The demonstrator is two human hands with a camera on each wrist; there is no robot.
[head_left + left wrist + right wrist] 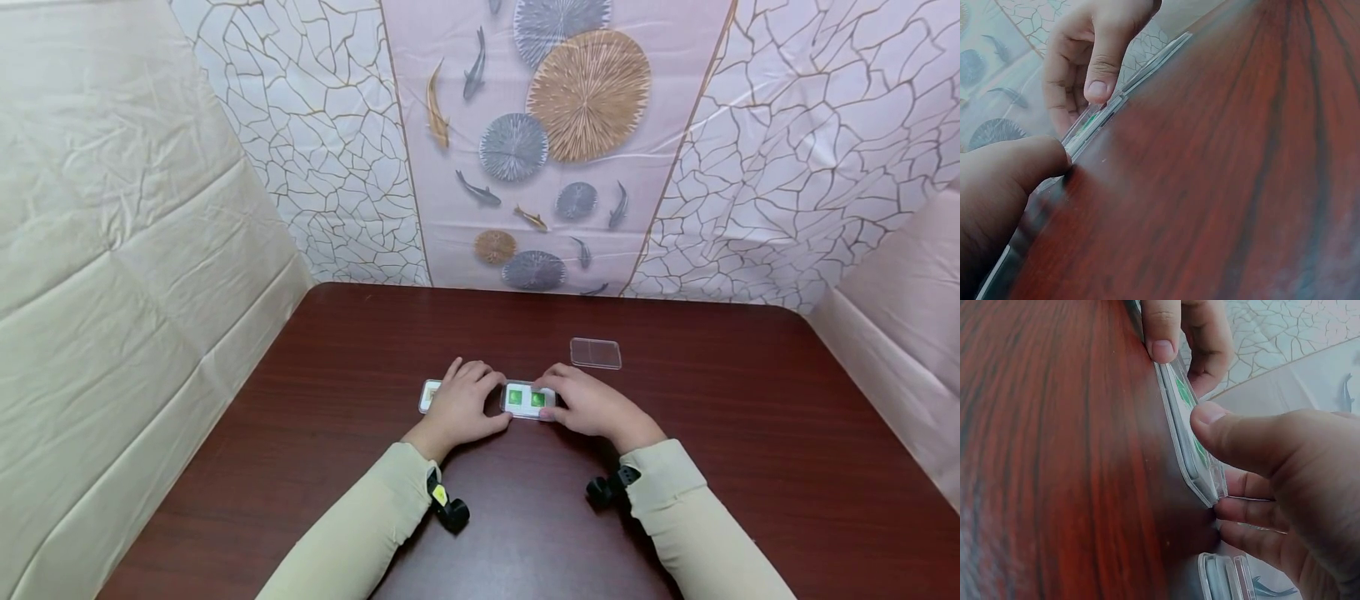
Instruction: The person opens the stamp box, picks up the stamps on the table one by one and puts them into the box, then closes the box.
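Note:
A flat clear plastic case with a white insert and two green squares lies between my hands on the table. My left hand holds its left end, thumb at the near edge and fingers at the far edge. At the right end my right hand grips it, its thumb over the near side and fingers at the far side. Another clear case shows partly from behind my left hand. In the right wrist view a layered clear case lies beyond my right fingers; the head view hides it.
A thin clear plastic lid or tray lies on the dark red-brown wooden table, behind my right hand. Patterned cloth hangs along the table's far edge, with plain pale cloth at the left side.

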